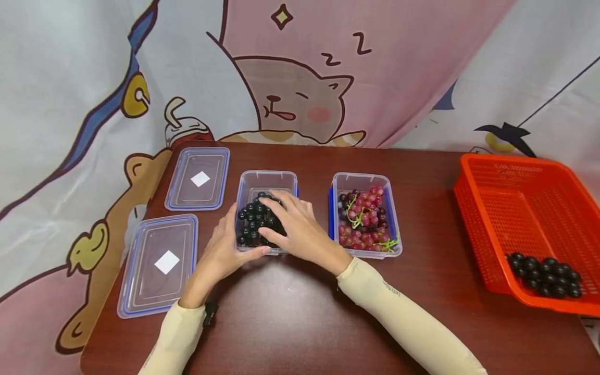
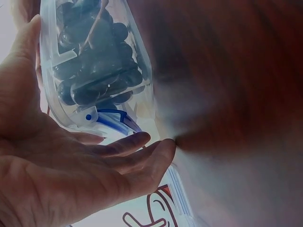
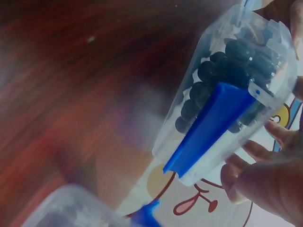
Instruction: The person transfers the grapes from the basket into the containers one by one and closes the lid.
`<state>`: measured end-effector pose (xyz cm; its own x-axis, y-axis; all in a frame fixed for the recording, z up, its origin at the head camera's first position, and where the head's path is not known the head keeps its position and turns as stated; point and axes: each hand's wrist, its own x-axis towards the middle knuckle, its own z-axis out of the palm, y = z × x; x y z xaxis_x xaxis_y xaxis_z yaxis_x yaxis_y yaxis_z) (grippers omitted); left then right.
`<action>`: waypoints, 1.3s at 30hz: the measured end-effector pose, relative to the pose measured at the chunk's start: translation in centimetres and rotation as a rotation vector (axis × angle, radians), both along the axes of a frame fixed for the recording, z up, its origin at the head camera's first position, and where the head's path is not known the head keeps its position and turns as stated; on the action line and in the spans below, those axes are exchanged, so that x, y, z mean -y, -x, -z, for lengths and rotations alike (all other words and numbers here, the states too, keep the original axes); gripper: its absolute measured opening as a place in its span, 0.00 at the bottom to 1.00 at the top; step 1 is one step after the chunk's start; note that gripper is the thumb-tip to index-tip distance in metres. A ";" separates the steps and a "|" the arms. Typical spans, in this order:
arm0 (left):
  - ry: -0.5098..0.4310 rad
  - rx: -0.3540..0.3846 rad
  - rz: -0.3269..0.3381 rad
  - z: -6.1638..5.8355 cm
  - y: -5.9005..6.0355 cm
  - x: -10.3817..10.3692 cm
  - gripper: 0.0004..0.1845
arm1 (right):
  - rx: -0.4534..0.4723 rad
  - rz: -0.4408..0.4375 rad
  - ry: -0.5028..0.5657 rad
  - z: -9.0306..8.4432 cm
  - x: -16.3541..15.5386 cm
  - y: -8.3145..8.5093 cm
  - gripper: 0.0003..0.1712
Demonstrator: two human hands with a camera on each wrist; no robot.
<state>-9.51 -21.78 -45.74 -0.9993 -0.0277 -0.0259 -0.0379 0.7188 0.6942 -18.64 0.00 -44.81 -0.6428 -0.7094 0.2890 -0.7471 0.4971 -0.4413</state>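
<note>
In the head view, a clear plastic container [image 1: 267, 178] with blue side latches holds a bunch of black grapes [image 1: 253, 221]. My left hand [image 1: 222, 245] rests against its left wall, the thumb along the front rim. Seen from the left wrist, the fingers of that hand stretch out loosely beside a blue latch [image 2: 118, 119]. Over the right side of the same container, my right hand [image 1: 300, 229] touches the grapes, its thumb and forefinger spread apart on them. Some grapes are hidden under this hand.
To the right stands a second clear container [image 1: 394, 229] with red grapes [image 1: 367, 208]. Two clear lids [image 1: 180, 291] with blue seals and white labels lie on the left. A red basket [image 1: 478, 250] at the far right holds more black grapes [image 1: 546, 276]. A printed curtain hangs behind the table [image 1: 300, 323].
</note>
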 end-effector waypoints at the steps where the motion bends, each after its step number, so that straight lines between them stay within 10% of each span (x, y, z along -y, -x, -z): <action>1: -0.001 -0.003 0.000 0.0 0.0 0.0 0.72 | 0.004 -0.005 -0.020 0.1 0.3 0.1 0.41; 21: -0.007 0.011 0.010 0.0 -0.1 0.0 0.71 | 0.044 0.066 -0.381 -0.9 2.2 0.5 0.61; 39: 0.000 -0.097 0.059 0.8 0.4 0.6 0.74 | 0.044 -0.010 -0.117 -0.4 0.7 0.7 0.55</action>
<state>-9.93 -22.36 -46.52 -0.9970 0.0312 0.0715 0.0721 0.7181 0.6922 -19.29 -0.70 -44.45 -0.6460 -0.7429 0.1754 -0.7331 0.5399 -0.4137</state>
